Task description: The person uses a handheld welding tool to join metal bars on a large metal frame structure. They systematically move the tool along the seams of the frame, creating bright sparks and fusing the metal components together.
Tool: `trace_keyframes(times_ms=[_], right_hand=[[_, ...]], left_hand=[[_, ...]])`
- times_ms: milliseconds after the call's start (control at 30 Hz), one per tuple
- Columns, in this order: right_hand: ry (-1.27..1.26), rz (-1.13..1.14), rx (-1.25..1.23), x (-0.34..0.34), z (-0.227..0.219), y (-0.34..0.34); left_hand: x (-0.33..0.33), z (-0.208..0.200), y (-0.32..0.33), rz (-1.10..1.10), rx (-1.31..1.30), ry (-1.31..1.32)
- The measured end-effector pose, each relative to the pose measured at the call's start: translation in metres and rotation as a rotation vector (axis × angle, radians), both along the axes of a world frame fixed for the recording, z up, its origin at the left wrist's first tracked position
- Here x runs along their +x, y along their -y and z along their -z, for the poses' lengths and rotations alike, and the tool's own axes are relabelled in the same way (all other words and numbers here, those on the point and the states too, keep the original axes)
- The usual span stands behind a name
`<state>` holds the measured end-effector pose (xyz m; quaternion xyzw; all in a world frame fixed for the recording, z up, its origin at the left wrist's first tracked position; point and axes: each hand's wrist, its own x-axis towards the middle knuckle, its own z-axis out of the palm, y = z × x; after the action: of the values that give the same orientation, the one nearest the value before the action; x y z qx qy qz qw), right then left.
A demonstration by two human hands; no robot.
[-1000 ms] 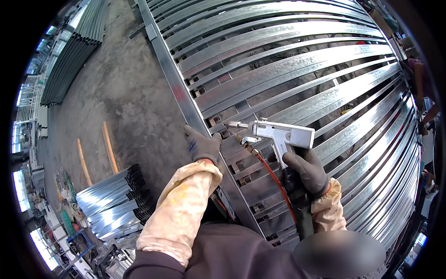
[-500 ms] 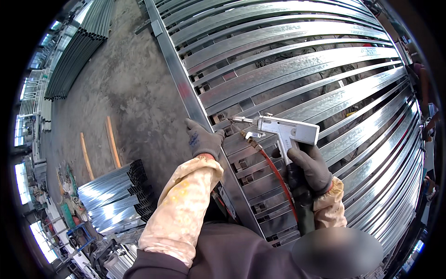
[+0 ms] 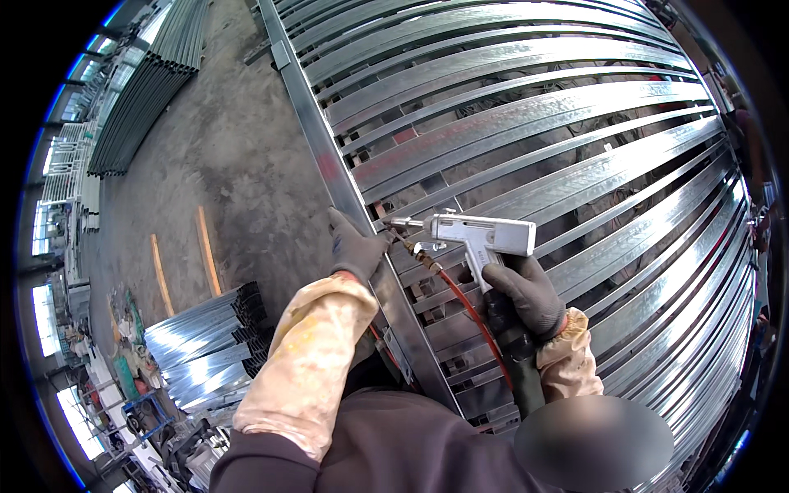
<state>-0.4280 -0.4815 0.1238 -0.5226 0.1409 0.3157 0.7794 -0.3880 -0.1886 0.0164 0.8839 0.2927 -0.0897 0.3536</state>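
My right hand, in a dark grey work glove, is wrapped around the grip of a silver pistol-shaped welding gun. The gun's narrow nozzle points left, its tip close to the inner edge of a long steel rail. A red hose and a thick black cable run down below the gun. My left hand, also gloved, grips the rail just left of the nozzle, thumb on the outer side. Its fingertips are partly hidden.
Many shiny steel bars run rightward from the rail, with gaps between them. Left of the rail lie stacked steel channels, two wooden strips and a bundle of long tubes on the concrete floor.
The welding gun has moved left in my right hand, bringing its nozzle tip nearer the rail. My left hand stays on the rail.
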Motion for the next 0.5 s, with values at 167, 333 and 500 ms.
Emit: trace_keyframes(times_ms=[167,333,500], right_hand=[[0.117,-0.064,0.024,0.006,0.016,-0.006],[0.116,-0.085,0.018,0.011,0.020,-0.009],[0.073,-0.107,-0.061,0.012,0.017,-0.009]], left_hand=[[-0.023,0.025,-0.026,-0.199,-0.957,0.423],[-0.022,0.065,-0.002,-0.374,-0.189,0.324],[-0.023,0.060,-0.003,-0.317,-0.097,0.232]])
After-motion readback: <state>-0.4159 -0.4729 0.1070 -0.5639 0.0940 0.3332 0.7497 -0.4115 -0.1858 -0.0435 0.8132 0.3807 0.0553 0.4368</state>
